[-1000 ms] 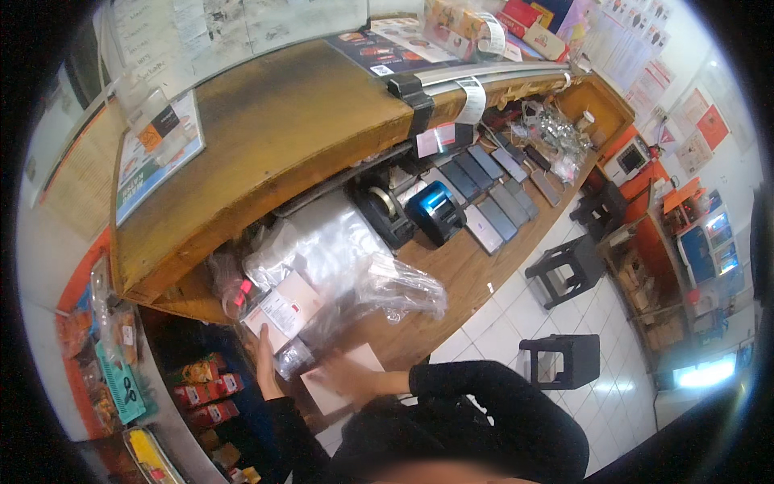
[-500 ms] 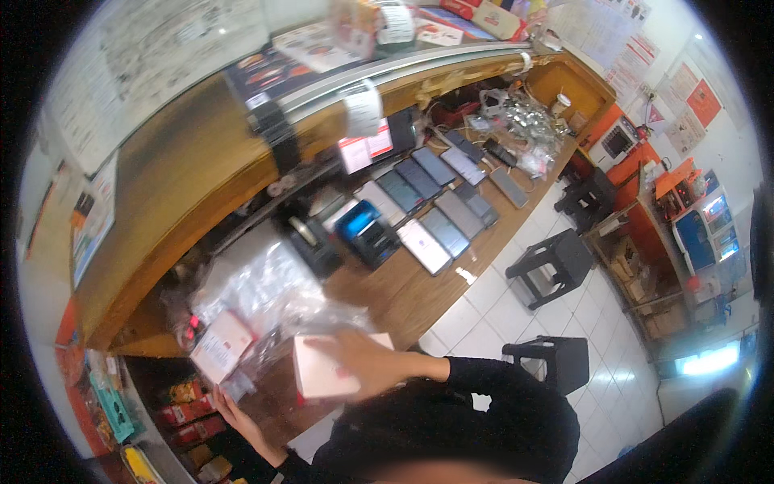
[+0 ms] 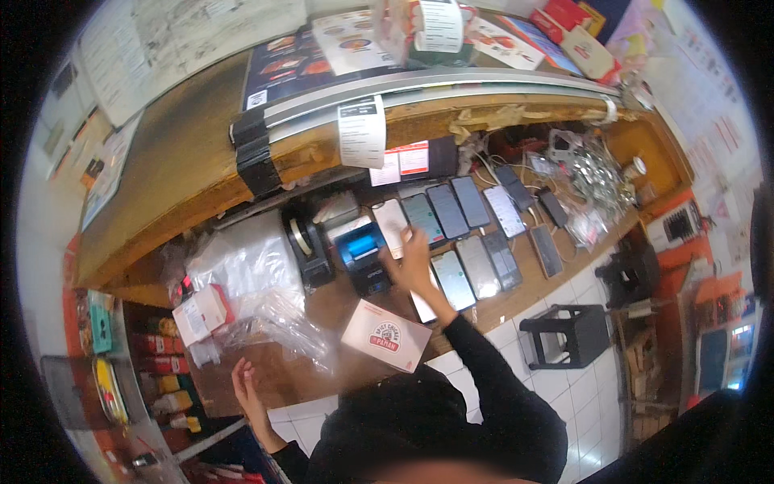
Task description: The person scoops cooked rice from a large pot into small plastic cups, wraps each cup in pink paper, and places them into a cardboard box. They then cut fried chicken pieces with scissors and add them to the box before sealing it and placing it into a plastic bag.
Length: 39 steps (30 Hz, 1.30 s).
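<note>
My right hand (image 3: 414, 260) reaches up over the wooden counter (image 3: 339, 302) and rests with spread fingers on a row of phones (image 3: 451, 242) lying flat, beside a small black printer with a blue top (image 3: 363, 256). My left hand (image 3: 244, 381) hangs open at the counter's near left edge, holding nothing. A flat pale box with a red round mark (image 3: 385, 334) lies on the counter between my two arms. Clear plastic bags (image 3: 250, 282) are piled left of it.
A black tape dispenser (image 3: 305, 246) stands left of the printer. A small white and red box (image 3: 201, 313) lies at the left. Cables and small bags (image 3: 592, 181) fill the right end. A raised wooden shelf (image 3: 185, 177) runs behind. Black stools (image 3: 568, 335) stand on the tiled floor.
The pale box has left my hands and now lies on the counter. My right hand has moved up to the phones; my left hand has dropped to the counter's edge.
</note>
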Each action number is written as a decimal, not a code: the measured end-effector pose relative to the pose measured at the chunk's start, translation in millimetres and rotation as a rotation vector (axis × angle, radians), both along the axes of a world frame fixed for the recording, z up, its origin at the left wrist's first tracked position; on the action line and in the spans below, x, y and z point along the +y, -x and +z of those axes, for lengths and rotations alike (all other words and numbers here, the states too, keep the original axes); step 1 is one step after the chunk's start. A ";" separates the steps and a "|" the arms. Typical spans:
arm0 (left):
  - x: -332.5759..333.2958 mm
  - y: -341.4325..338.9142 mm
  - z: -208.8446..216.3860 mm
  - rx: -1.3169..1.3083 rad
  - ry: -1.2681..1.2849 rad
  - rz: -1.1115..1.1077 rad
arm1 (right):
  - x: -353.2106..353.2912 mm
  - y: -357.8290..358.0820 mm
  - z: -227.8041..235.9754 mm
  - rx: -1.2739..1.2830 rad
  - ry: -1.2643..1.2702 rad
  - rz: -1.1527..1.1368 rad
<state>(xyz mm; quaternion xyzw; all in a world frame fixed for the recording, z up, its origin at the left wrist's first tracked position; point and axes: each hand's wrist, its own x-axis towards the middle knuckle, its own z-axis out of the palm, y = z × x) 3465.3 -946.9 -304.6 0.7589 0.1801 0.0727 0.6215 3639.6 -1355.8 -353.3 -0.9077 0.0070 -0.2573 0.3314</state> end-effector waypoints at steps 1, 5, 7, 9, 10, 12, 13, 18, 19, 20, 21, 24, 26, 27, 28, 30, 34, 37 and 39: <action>-3.1 7.7 6.7 -0.010 -0.061 0.039 | -22.5 -40.8 -0.9 -0.082 0.138 -0.070; 3.6 36.8 7.3 0.048 -0.103 0.122 | -81.3 -142.9 -15.0 -0.015 0.473 0.016; -3.7 48.5 2.6 0.028 -0.047 0.202 | -88.2 -168.8 -10.8 0.016 0.547 0.005; -16.4 46.1 2.3 0.115 -0.034 0.265 | -106.7 -187.4 -10.4 -0.131 0.553 -0.117; -20.3 55.2 4.9 0.171 -0.037 0.314 | -99.4 -188.7 -6.2 -0.140 0.468 -0.135; 22.6 89.6 -55.1 0.282 -0.250 0.217 | -83.5 -182.1 -0.4 -0.141 0.286 -0.168; 36.9 99.9 -77.4 0.344 -0.346 0.143 | -84.5 -177.3 -8.3 -0.198 0.281 -0.087; -50.5 43.2 -63.6 0.830 -0.482 0.200 | -100.0 -147.4 -36.4 0.047 0.585 0.148; -50.0 47.7 -80.2 0.810 -0.477 0.183 | -99.3 -147.1 -38.2 0.055 0.615 0.176; -48.7 53.3 -95.1 0.796 -0.487 0.182 | -98.5 -147.6 -40.3 0.065 0.646 0.205; -47.1 55.6 -110.5 0.787 -0.488 0.175 | -100.2 -149.1 -43.0 0.038 0.669 0.197; -38.4 65.3 -136.9 0.778 -0.502 0.186 | -99.1 -156.4 -47.0 -0.020 0.715 0.179; -32.7 66.1 -149.5 0.782 -0.508 0.178 | -103.0 -160.1 -51.3 0.010 0.739 0.160; -30.2 66.3 -153.7 0.782 -0.518 0.176 | -103.6 -160.7 -52.9 0.001 0.740 0.160; -28.6 67.3 -157.9 0.787 -0.530 0.172 | -104.6 -161.0 -54.1 -0.008 0.740 0.160; -24.1 70.0 -164.0 0.802 -0.570 0.168 | -104.0 -160.3 -53.7 -0.014 0.738 0.166; -16.1 75.0 -176.6 0.818 -0.635 0.170 | -99.3 -155.7 -45.5 -0.008 0.726 0.179; -10.9 76.0 -191.1 0.789 -0.663 0.169 | -99.9 -153.5 -42.3 0.014 0.720 0.169; -6.5 80.1 -205.6 0.756 -0.770 0.150 | -102.2 -153.5 -42.2 0.020 0.705 0.161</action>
